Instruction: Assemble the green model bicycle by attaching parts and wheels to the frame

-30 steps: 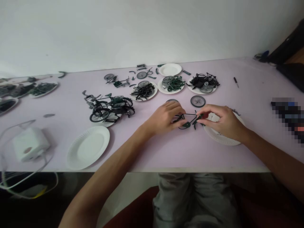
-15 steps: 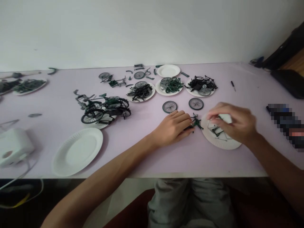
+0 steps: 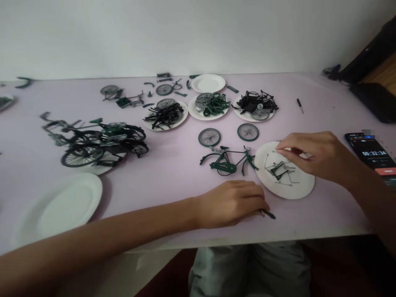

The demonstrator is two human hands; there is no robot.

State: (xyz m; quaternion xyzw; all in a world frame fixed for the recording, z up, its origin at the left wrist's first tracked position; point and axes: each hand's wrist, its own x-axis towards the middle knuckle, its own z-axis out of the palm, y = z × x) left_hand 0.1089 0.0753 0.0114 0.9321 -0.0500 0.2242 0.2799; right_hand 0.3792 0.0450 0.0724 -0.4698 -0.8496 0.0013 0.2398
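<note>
My left hand [image 3: 235, 203] is closed near the table's front edge, with a small dark green part [image 3: 270, 214] sticking out past its fingertips. Just beyond it lies a green toy bicycle frame [image 3: 227, 166] without wheels, on its side. Two loose spoked wheels [image 3: 209, 137] rest behind that frame. Over the rim of a white paper plate [image 3: 287, 192], my right hand [image 3: 312, 153] holds its thumb and forefinger pinched; anything between them is too small to make out. Thin wire-like pieces and a dark rectangular bracket [image 3: 277, 170] lie on this plate.
Assembled toy bicycles [image 3: 102, 142] stand on the left, behind a white plate [image 3: 69, 206]. Plates of black parts [image 3: 165, 115] and green parts [image 3: 216, 104] sit farther back. A small screwdriver [image 3: 300, 105] and a phone [image 3: 369, 150] are on the right.
My left hand has left the bicycle frame and come toward the front edge, uncovering the frame. My right hand stays above the plate, its fingers pinched. The camera view has shifted right.
</note>
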